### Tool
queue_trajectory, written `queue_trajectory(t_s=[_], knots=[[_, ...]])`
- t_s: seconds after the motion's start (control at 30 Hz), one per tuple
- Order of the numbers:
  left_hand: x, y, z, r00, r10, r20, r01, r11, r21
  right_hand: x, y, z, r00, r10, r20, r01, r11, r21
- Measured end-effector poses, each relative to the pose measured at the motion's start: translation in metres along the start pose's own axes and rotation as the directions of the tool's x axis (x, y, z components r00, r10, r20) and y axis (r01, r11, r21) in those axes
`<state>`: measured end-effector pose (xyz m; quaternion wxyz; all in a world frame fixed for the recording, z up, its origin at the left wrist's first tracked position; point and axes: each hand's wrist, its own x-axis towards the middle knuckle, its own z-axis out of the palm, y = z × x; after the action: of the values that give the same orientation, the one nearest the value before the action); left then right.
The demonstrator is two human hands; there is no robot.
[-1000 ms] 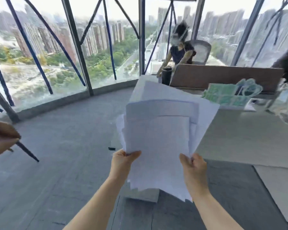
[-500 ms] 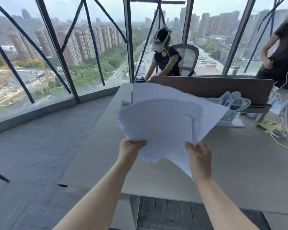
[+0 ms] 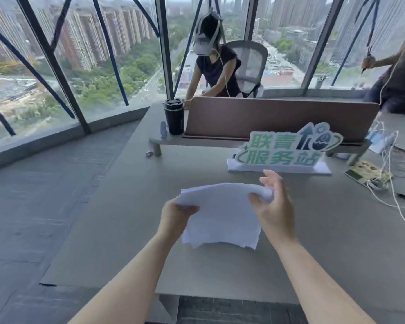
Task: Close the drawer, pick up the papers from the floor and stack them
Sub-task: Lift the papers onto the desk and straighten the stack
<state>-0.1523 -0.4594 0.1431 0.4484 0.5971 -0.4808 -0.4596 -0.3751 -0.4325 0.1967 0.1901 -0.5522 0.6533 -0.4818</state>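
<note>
I hold the papers (image 3: 222, 213) over the grey desk (image 3: 131, 220), just below the middle of the frame. My left hand (image 3: 177, 217) pinches their left edge, thumb on top. My right hand (image 3: 275, 206) grips the far right corner, thumb pressed on the sheets, fingers (image 3: 270, 181) loosely spread behind. The sheets sag and their near edges look uneven. Above them, right of centre, stands a green-lettered sign (image 3: 283, 149); a black tumbler (image 3: 174, 116) sits further up.

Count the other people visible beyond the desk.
2: a seated person wearing a headset behind the brown divider, and a standing person at the right edge, partly cut off.
</note>
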Motion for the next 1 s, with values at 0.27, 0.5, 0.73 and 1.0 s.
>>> queue_trajectory(t_s=[0.27, 0.5, 0.73, 1.0], knots=[[0.04, 0.062, -0.013, 0.9, 0.394, 0.184, -0.435, 0.826, 0.359, 0.042, -0.04, 0.012, 0.903, -0.075, 0.424, 0.246, 0.898, -0.366], [0.076, -0.007, -0.119, 0.985, -0.07, 0.16, 0.035, 0.977, 0.209, 0.028, 0.004, -0.014, 0.928, 0.287, 0.237, -0.349, 0.893, 0.285], [0.075, -0.024, -0.07, 0.987, 0.023, 0.157, 0.017, 0.968, -0.249, 0.016, 0.034, 0.014, 0.934, 0.303, 0.189, -0.355, 0.851, 0.386], [0.07, -0.111, -0.041, 0.984, -0.154, 0.087, 0.164, 0.979, -0.123, -0.014, 0.112, 0.072, 0.834, 0.476, 0.279, -0.546, 0.782, 0.3]])
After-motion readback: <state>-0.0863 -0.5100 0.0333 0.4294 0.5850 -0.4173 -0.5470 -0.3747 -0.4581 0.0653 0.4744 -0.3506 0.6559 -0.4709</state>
